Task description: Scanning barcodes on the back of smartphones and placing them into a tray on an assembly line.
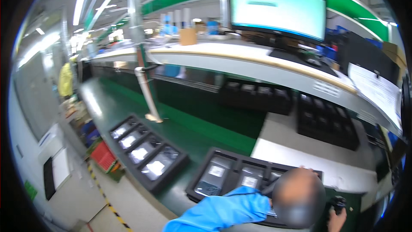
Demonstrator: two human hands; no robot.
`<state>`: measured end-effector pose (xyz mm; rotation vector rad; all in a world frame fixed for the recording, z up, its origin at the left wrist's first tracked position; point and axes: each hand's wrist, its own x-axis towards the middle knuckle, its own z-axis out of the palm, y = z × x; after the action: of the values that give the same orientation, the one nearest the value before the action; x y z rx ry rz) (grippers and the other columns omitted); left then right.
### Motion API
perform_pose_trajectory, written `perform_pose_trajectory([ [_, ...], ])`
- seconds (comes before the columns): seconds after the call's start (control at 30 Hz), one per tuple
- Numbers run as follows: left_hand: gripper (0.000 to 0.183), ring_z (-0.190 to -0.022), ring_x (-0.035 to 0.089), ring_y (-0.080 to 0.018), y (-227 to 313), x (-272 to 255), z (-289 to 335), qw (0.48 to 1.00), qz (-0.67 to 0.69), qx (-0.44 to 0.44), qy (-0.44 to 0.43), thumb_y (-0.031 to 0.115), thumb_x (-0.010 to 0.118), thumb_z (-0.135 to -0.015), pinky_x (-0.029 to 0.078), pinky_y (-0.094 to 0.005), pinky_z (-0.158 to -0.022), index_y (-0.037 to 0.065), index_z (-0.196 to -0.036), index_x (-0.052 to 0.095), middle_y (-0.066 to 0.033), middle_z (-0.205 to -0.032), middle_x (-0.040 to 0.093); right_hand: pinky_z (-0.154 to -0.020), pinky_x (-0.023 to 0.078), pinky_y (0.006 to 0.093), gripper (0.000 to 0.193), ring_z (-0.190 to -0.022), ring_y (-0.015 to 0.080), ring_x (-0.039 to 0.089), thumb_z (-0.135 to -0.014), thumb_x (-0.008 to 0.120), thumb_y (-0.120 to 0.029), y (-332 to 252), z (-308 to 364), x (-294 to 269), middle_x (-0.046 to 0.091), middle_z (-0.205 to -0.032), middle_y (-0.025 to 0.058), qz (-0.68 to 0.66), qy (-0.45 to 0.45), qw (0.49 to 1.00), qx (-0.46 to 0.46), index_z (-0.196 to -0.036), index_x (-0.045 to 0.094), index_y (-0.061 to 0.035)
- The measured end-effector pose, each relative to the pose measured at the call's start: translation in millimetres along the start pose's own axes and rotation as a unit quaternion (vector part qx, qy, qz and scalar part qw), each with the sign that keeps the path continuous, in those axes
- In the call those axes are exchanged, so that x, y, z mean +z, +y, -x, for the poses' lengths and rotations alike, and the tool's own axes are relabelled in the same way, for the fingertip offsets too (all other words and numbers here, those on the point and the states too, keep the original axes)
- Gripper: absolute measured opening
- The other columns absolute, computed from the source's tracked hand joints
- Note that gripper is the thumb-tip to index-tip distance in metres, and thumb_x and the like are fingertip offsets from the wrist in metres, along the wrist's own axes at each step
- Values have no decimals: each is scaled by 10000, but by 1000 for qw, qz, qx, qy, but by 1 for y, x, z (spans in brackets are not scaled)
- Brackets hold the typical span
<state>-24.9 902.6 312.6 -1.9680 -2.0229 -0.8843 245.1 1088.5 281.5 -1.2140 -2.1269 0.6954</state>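
My left arm, in a blue sleeve, reaches over a black tray with several compartments. A round blurred patch covers most of my left hand, so its fingers and anything in them cannot be made out. In the tray lie flat, shiny pieces, one of them a clear-fronted panel with a white label. At the lower right, my right hand is closed around a small black handheld device, whose exact kind is unclear. It is beside the tray's right end.
Another black tray of shiny panels sits to the left on the green bench. More black trays stand beneath a white shelf. The shelf carries a monitor and a mouse. Papers hang at the right.
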Motion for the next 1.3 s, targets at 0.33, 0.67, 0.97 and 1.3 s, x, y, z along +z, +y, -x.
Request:
perform_pose_trajectory([
  [0.33, 542, -1474, 302, -431, -2, -15, -2, 992, 26, -109, -51, 438, 618, -934, 170, -564, -1238, 83, -1344, 623, -229, -1568, 381, -740, 529, 389, 379, -727, 247, 656, -887, 768, -202, -11, -7, 0, 734, -891, 158, 40, -37, 999, -2, -1141, 678, 65],
  [0.67, 474, -1445, 332, -448, 4, -28, -5, 991, 5, -107, -80, 447, 603, -953, 223, -590, -1202, 124, -1297, 652, -246, -1554, 385, -789, 532, 431, 374, -840, 348, 705, -881, 759, -267, -29, 1, 0, 738, -945, 220, 124, -13, 992, -27, -1101, 696, 28],
  [0.97, 426, -1422, 342, -445, 2, -25, -10, 990, 9, -114, -83, 451, 575, -980, 215, -635, -1173, 121, -1250, 600, -247, -1506, 407, -837, 534, 428, 380, -923, 356, 715, -876, 763, -260, -44, 4, -4, 746, -1012, 212, 116, -25, 993, 16, -1145, 696, -1],
  [1.3, 371, -1128, 502, -364, -11, -30, -12, 971, 204, -117, 46, 411, 601, -963, 323, -496, -1054, 71, -1078, 506, -155, -1134, 537, -823, 529, 421, 401, -908, 367, 704, -865, 777, -237, -37, 0, 4, 742, -1001, 211, 103, -17, 994, 10, -1160, 679, 16],
])
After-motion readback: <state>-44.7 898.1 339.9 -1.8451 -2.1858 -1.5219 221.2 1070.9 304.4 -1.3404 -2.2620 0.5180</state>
